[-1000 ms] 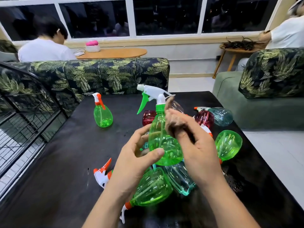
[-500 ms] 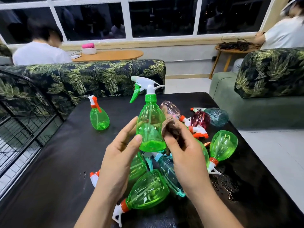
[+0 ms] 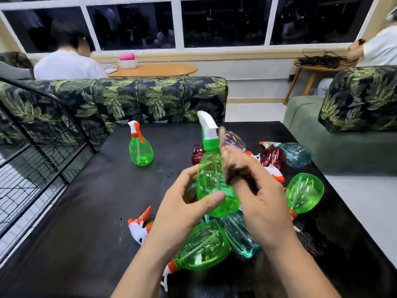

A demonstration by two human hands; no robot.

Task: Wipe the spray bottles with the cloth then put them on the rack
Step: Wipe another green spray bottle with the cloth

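**Green bottle held upright over the table, cloth pressed to its side**

Held above the black-covered table (image 3: 90, 207), upright and slightly tilted: a clear green plastic spray bottle with a white trigger head (image 3: 211, 175). Clamped round its lower body by the left hand (image 3: 182, 209), thumb across the front, fingers behind. Pressed against its right side by the right hand (image 3: 261, 203), a small brown cloth (image 3: 236, 173), pinched in that grip and partly blurred.

Below the hands, lying on their sides in a loose heap: a green bottle with an orange collar (image 3: 204, 246), a teal transparent bottle (image 3: 238, 235) just beside it, and a white-and-orange trigger head (image 3: 139, 225) poking out at left. Farther right, another green bottle on its side (image 3: 304, 193), a dark red bottle (image 3: 274, 157) and a pale blue bottle (image 3: 297, 154) touching it.

Standing alone and upright, well apart to the left: a small green bottle with an orange trigger (image 3: 140, 149).

At the left edge, beside the table, a black wire rack (image 3: 36, 147). Beyond the table, a leaf-patterned sofa back (image 3: 137, 100).
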